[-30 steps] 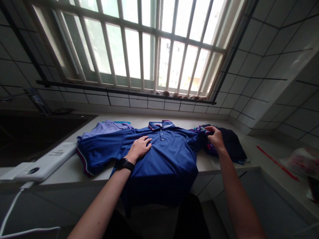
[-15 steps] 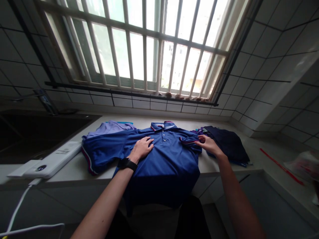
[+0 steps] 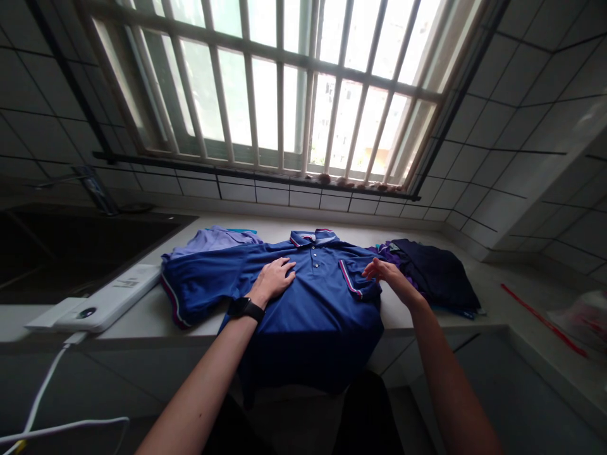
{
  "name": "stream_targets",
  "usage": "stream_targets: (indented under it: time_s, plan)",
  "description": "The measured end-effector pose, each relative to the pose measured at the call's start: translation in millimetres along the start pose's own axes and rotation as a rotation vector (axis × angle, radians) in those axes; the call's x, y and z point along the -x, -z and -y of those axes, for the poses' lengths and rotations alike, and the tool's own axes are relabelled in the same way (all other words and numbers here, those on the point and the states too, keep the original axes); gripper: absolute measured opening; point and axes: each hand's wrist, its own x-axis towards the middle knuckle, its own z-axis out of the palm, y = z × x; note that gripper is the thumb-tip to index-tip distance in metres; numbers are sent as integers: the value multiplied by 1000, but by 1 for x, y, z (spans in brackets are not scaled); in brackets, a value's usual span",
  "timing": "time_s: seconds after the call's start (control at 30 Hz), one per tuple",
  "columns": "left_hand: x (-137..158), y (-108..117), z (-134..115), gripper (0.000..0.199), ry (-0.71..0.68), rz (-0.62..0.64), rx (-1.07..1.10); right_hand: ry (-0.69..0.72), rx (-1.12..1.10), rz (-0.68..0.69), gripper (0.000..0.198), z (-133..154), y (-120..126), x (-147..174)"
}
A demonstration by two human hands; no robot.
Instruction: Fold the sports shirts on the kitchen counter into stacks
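From here I'm judging the blue polo shirt to be light, soft and floppy, lying beneath the fingers of my left hand and draping below them over the counter, so I'm favouring the striped cuff, just left of my right hand, for pinching. My left hand is resting palm-down, fingers slightly apart; my right is hovering by the folded sleeve, fingers loosely bent, gripping nothing, any contact being unclear.

Free room lies over the shirt collar between 2 clothes piles.
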Motion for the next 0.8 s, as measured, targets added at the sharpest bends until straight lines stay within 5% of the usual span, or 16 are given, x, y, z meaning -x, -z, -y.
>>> stream_targets:
  time_s: [0.17, 0.4, 0.6, 0.8]
  plan:
    - [1, 2, -1, 45, 14, 29, -27, -14, 357, -143, 21, -18, -11, -14]
    - [1, 2, -1, 46, -8, 32, -53, -135, 738, -93, 36, -28, -21, -29]
    - [0, 4, -2, 46, 12, 44, -34, -214, 971, -270, 46, -14, -19, -35]
    - [1, 4, -3, 45, 2, 39, -13, -130, 975, 19, 59, -20, -37, -41]
